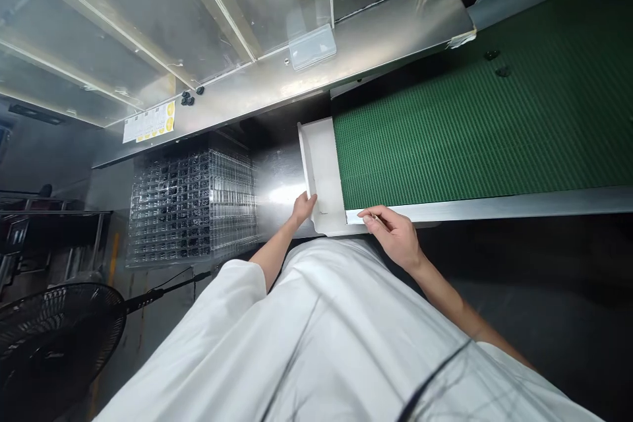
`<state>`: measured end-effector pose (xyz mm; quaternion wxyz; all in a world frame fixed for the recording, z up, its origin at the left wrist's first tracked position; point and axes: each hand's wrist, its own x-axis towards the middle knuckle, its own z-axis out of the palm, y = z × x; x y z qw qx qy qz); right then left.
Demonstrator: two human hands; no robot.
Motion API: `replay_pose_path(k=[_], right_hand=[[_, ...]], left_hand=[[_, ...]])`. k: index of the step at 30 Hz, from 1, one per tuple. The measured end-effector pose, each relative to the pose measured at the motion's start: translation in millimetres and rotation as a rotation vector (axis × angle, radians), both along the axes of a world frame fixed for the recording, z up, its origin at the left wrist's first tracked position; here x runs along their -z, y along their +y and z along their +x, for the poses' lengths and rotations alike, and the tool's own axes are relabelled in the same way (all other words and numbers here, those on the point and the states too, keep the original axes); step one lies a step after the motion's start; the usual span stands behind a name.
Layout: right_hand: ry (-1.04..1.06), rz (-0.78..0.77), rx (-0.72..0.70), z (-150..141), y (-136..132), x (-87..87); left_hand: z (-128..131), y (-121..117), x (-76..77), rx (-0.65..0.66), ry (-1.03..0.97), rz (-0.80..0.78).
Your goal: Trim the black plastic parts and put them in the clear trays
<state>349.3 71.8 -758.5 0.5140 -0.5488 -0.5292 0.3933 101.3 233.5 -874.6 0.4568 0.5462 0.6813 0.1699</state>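
My left hand [302, 208] grips the near rim of a shallow white plastic tray [321, 165], which sits at the end of a green ribbed conveyor belt [475, 125]. My right hand [393, 234] rests just past the tray's corner, by the steel side rail [494, 208] of the belt. Its thumb and fingers pinch a small thin object [374, 216], too small to identify. A tiny dark speck [323, 213] lies on the tray.
A stack of clear plastic compartment trays [192, 204] stands on the left, beside a steel surface. Above runs a steel ledge [297, 79] under clear acrylic panels [148, 6]. A black standing fan [54, 343] is at the lower left.
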Motion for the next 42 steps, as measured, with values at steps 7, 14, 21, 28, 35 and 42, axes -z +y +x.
replay_pose_path(k=[7, 14, 21, 28, 35, 42], right_hand=[[-0.016, 0.005, -0.013, -2.1, -0.5, -0.2], [-0.025, -0.021, -0.039, -10.5, 3.7, 1.4], [-0.071, -0.041, -0.049, -14.3, 5.8, 6.5], [-0.124, -0.043, -0.016, -26.8, 9.1, 5.3], [-0.183, -0.086, -0.047, -57.6, 7.3, 5.4], [-0.276, -0.114, -0.147, -87.4, 11.5, 2.8]], left_hand=[[46.2, 16.3, 12.8, 0.137, 0.089, 0.036], [71.8, 24.1, 6.1, 0.222, 0.183, 0.049], [87.2, 10.1, 5.6, 0.215, 0.205, 0.032], [72.7, -0.2, 8.2, 0.173, 0.170, 0.026], [71.7, 4.9, 7.4, 0.119, -0.012, -0.020], [29.0, -15.2, -6.7, 0.008, -0.400, -0.219]])
